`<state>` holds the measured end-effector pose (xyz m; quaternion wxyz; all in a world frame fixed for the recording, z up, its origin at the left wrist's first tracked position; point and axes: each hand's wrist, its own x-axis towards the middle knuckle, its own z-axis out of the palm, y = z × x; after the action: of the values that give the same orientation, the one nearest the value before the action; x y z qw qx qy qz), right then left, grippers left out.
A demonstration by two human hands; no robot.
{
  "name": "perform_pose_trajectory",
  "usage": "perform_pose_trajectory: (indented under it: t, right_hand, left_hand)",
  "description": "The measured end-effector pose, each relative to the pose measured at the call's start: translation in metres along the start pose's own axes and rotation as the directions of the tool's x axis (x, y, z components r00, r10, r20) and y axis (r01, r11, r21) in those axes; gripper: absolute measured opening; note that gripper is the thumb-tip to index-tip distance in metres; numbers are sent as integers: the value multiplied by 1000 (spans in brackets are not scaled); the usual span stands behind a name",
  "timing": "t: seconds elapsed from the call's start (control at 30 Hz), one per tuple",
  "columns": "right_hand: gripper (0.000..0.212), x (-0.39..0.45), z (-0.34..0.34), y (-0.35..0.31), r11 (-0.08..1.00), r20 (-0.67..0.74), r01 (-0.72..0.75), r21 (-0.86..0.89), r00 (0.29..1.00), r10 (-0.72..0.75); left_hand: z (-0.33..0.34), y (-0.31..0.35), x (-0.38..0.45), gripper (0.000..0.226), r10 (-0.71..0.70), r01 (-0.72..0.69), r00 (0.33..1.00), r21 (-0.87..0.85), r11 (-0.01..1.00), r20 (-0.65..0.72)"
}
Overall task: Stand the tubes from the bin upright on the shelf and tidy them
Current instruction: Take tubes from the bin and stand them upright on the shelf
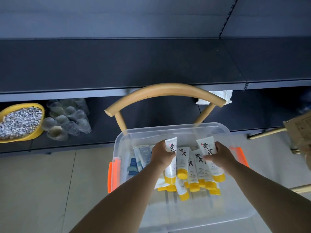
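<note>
Both gripping, left hand (162, 154) a tube (170, 163) (yellow-capped), right hand (219, 155) another (209, 156)

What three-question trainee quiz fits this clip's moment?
1. True or false: each of the hands, left hand and right hand, grips a yellow-capped tube.
2. Where do the remaining tubes lie? A) dark shelf B) clear plastic bin C) floor
3. Fill in: the bin rests on a wooden ____.

Key: 1 true; 2 B; 3 chair.
</note>
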<state>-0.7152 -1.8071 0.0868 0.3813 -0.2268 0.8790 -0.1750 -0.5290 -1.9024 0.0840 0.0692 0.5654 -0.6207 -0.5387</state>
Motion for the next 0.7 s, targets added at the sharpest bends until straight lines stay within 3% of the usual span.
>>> perform_pose_trajectory:
  t: [0.13, 0.3, 0.53, 0.7]
  right_hand:
    - [40, -18, -13, -6, 997, -45, 62, 51, 997, -60]
    - [35, -51, -35, -22, 989, -84, 121, 82, 990, -115]
    - [34, -108, -91, -84, 977, -72, 202, 72, 978, -197]
    - [21, -147, -142, -133, 955, -28, 295, -43, 955, -296]
  left_hand:
    - [-14, 4, -15, 45, 46, -46, 999, -38, 998, 1]
    - [-47, 21, -45, 36, 106, -107, 994, -97, 990, -23]
    - [-123, 73, -100, 38, 130, -135, 984, -34, 990, -124]
    - [-188, 120, -136, 34, 186, -184, 969, 27, 983, -163]
